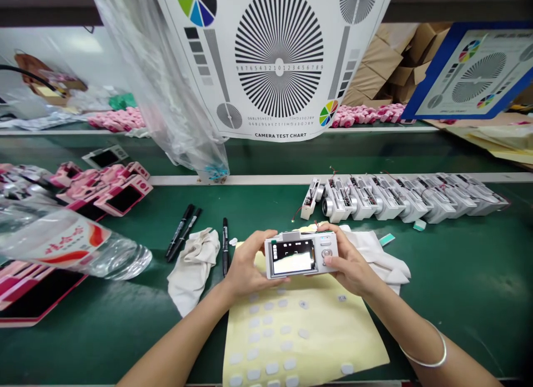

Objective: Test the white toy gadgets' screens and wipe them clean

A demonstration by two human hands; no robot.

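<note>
A white digital camera (300, 256), its screen lit and facing me, is held level between both hands above a yellow sheet (316, 331) dotted with pale stickers. My left hand (247, 265) grips its left end, fingers beneath and at the edge. My right hand (345, 259) wraps the other end, its thumb on the round button pad. On the screen a bright patch shows under a dark area. Above hangs a camera test chart (278, 59) with a black-and-white radial pattern. White cloths (195, 270) lie on either side of the sheet.
Several opened white camera bodies (389, 198) with loose wires line the back right. Black marker pens (180, 231) lie to the left. A plastic bottle (75, 242) and pink cameras (125, 195) crowd the left side. A plastic bag (166, 87) hangs beside the chart.
</note>
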